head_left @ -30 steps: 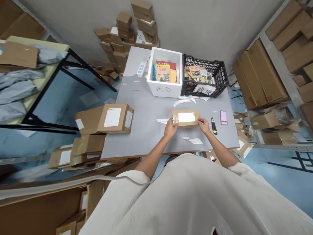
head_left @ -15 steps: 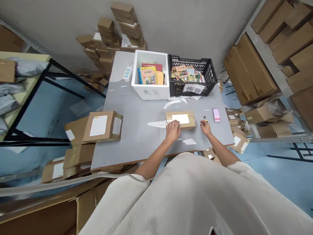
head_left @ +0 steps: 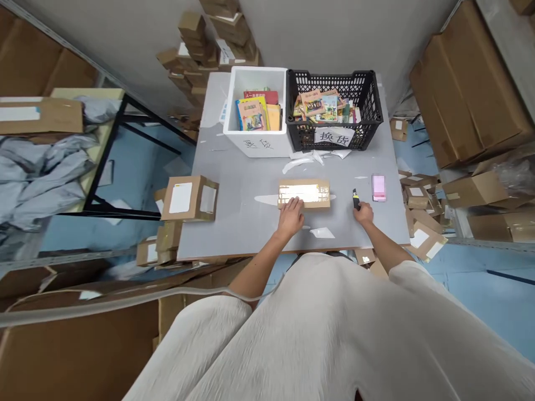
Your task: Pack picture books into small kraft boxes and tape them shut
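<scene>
Standing at grey table (head_left: 238,172), left hand (head_left: 291,217) laid on carton (head_left: 304,192), right hand (head_left: 364,213) gripping cutter (head_left: 356,200), blue floor (head_left: 468,267)

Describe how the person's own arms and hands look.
The left hand and right hand are ungloved, with no watch visible. The forearms are bare below loose, off-white short sleeves without visible markings. A pale cord runs by the left sleeve.

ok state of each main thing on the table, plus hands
small box: closed
left hand: open, resting on small box
right hand: closed around knife
knife: held, blade state unclear
phone: face up, screen lit
larger box: appears closed
white bin: open-topped, holding books
black crate: open-topped, holding books
white scraps: loose, scattered
</scene>
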### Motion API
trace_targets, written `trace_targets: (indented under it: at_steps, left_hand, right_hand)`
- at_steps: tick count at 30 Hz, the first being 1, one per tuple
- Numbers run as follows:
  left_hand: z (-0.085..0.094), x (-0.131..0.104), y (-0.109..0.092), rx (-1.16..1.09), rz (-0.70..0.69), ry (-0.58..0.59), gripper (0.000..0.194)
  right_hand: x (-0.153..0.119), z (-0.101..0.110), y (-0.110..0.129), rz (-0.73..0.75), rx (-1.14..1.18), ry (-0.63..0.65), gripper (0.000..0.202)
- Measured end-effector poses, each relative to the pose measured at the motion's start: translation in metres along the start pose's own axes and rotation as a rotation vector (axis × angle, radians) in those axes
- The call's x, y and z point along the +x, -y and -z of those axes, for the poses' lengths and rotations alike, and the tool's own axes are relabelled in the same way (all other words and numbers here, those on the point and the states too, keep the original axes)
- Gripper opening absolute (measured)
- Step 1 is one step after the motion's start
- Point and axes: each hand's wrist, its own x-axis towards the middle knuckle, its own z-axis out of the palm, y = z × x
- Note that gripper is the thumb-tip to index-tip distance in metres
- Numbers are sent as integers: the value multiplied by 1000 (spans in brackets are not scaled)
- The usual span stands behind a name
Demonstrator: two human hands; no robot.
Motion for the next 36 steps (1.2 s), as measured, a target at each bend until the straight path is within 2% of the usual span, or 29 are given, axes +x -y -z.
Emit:
trace_targets:
  at_steps: [7,12,17,20,24,29,34,36]
  left_hand:
    - [-2,-3,1,28,21,15,72]
    - [0,-3,0,98,25,64,72]
    - [4,-3,1,162,15,110,67]
    - [4,-3,5,148,-15,97,68]
    - [3,-2,10,133,-68,81,69]
    - [1,-3,15,131,-124,69,67]
    - [-1,-3,20,70,-184,23,62]
    - [-2,-4,22,46,-191,-14,59]
  right_hand:
    - [7,-13,-2,11,-128,26,41]
    - [9,-8,2,-36,-153,50,45]
    - [2,8,14,-159,-4,58,61]
    - [-3,21,27,-159,191,42,59]
    - [-7,42,61,-41,426,53,31]
    - [-17,63,123,145,522,139,24]
    - [-46,65,183,462,275,301,34]
    - [-60,62,202,602,85,297,40]
